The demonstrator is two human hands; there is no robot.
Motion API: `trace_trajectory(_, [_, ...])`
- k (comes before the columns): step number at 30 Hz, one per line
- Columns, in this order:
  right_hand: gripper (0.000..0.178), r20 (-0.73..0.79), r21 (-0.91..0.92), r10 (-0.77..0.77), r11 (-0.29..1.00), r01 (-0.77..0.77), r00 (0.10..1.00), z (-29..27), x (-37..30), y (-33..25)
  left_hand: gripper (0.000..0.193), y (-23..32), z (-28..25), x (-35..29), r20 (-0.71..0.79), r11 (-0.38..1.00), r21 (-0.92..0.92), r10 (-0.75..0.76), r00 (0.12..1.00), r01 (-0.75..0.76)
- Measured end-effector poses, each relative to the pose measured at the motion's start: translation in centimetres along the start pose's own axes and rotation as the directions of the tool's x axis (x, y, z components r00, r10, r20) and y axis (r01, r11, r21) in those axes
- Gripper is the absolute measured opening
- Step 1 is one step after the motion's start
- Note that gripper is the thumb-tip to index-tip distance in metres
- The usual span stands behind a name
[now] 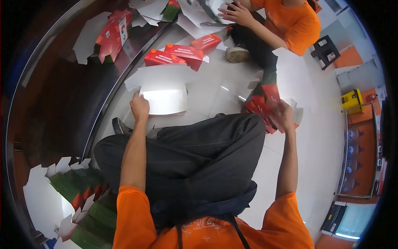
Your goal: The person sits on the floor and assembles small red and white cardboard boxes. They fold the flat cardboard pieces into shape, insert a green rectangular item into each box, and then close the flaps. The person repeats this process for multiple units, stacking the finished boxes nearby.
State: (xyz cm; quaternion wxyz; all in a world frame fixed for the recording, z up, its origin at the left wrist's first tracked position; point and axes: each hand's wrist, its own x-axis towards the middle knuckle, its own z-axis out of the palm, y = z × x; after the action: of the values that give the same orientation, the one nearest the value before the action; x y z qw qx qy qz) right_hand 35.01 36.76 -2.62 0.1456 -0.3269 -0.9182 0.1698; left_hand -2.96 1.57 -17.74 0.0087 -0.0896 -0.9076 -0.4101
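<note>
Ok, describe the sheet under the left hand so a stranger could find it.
Start at the dark trousers and follow the left hand out onto the floor. Its fingers rest on a flat white card, blank side up. The folded boxes beyond are red.

Glossy white floor tiles (232, 79), smooth red-and-white cardboard box blanks (163, 99)

White flat carton blank (163, 99), plain. Folded boxes (182, 54) red with white print. Flat stack (265, 108) red and green. Floor (319, 137) white gloss tile. Trousers (195, 153) dark grey. Shirt (282, 224) orange.
</note>
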Motion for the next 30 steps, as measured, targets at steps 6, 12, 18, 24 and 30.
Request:
trace_trajectory(6, [0.020,-0.166,0.028,0.029,0.999,-0.025,0.986,-1.7,0.0,-2.6,0.035,0.7,0.0,-0.2,0.095,0.999,0.030,0.012,0.995,-0.015])
trace_trajectory(12, [0.029,-0.338,0.018,-0.306,0.943,0.331,0.890,-2.8,-1.0,-13.5,0.036,0.6,0.4,-0.4,0.039,0.998,-0.069,-0.005,0.999,0.007])
trace_trajectory(18, [0.055,0.047,0.348,-0.700,0.680,0.646,0.712,8.8,-1.2,-26.3,0.043,-6.1,4.4,2.2,0.162,0.831,-0.543,-0.035,0.986,0.118])
trace_trajectory(24, [0.028,0.456,-0.120,-0.438,0.833,0.541,0.775,20.1,1.7,-25.3,0.039,0.0,2.4,0.9,0.377,0.543,-0.676,-0.327,0.866,0.499])
trace_trajectory(30, [0.022,0.467,-0.120,-0.515,0.768,0.629,0.719,21.5,2.5,-24.9,0.035,-0.1,0.2,0.3,0.248,0.612,-0.688,-0.306,0.919,0.390])
